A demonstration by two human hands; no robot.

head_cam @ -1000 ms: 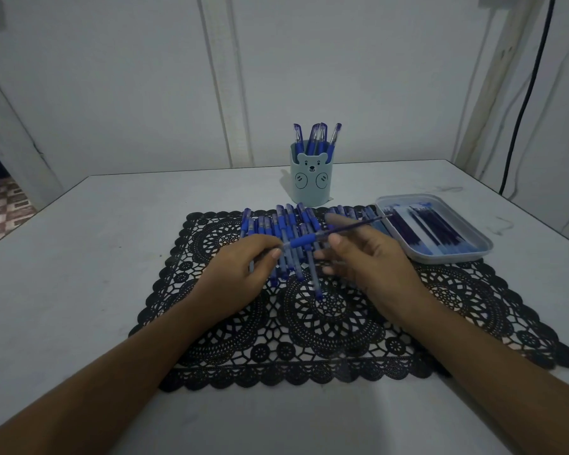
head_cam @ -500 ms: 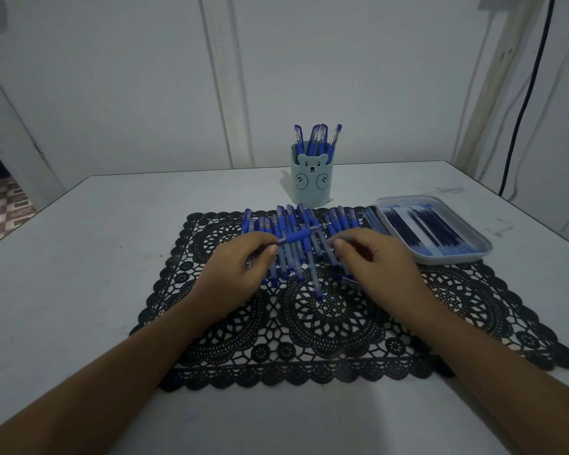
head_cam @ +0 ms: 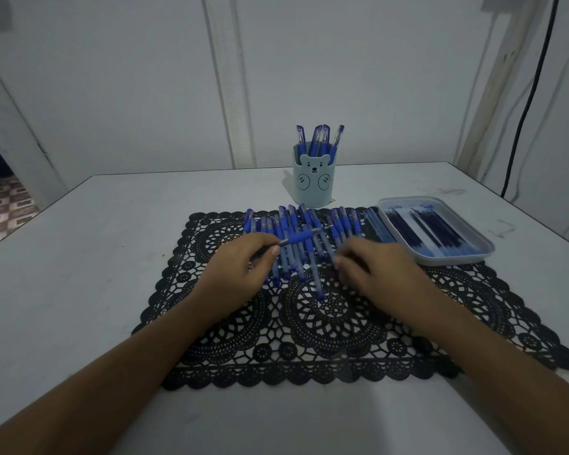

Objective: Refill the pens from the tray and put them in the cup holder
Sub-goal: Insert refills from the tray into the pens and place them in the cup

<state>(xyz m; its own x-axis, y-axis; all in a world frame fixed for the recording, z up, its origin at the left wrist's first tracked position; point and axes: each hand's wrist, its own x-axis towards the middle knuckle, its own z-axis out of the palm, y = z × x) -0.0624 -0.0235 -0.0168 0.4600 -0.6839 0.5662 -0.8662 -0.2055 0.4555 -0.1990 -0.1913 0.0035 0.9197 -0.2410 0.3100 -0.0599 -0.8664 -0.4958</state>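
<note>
My left hand [head_cam: 240, 267] pinches a blue pen [head_cam: 298, 238] that lies level above the mat with its tip pointing right. My right hand [head_cam: 375, 270] is lowered onto the right part of the row of blue pens [head_cam: 342, 221] lying on the black lace mat [head_cam: 326, 326]. Its fingers curl downward and hide what is under them. A grey tray [head_cam: 454, 259] with several dark blue refills [head_cam: 421, 228] sits at the mat's right end. Behind the pens stands a pale blue bear cup holder [head_cam: 312, 182] with several pens [head_cam: 319, 139] upright in it.
The white table [head_cam: 96, 257] reaches back to a white wall. A black cable [head_cam: 526, 100] hangs down the wall at the right. Patterned floor tiles [head_cam: 4, 205] show past the table's left edge.
A refill in my right hand went into the pen held by my left hand. My right hand then let go of the pen and dropped to the pens on the mat.
</note>
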